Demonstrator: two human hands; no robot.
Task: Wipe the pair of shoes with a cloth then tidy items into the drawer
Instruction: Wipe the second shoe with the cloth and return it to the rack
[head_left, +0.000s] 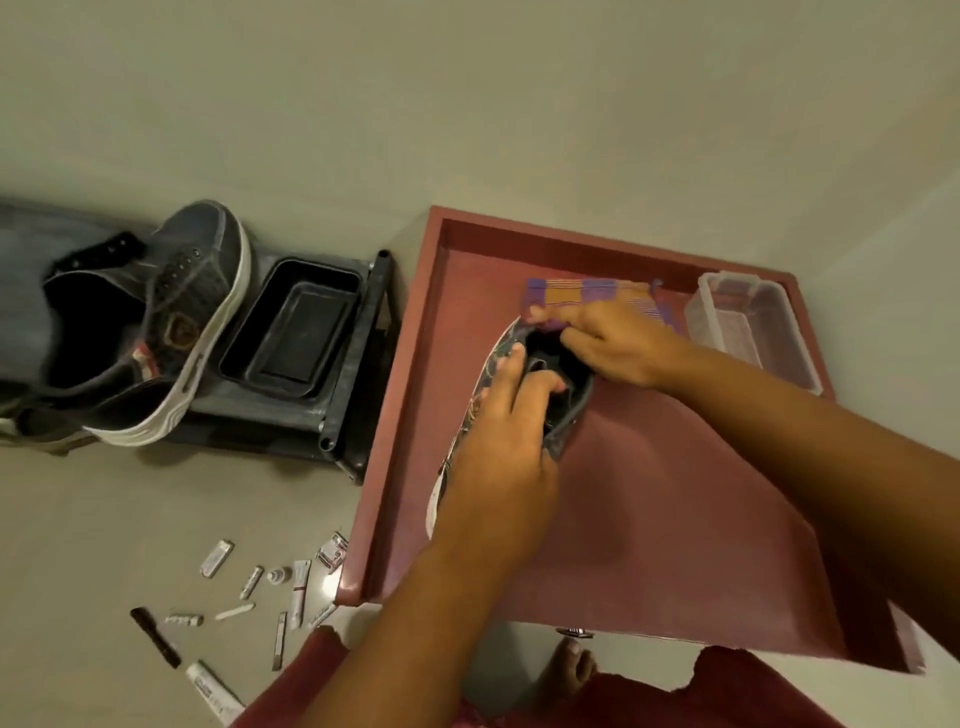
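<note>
One shoe (563, 415) was held inside the open drawer (649, 519), gripped at its collar by the left hand (498, 441); the cloth (597, 293) was clasped under the right hand (618, 343) at its heel.

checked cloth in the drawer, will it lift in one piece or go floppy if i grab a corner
Probably floppy: the checked cloth lies flat and thin on the drawer floor, with creased edges. It looks light, so one corner should lift it, though it will likely drape and drag. The right hand rests on its near edge, so it may snag there beside the shoe.
</note>
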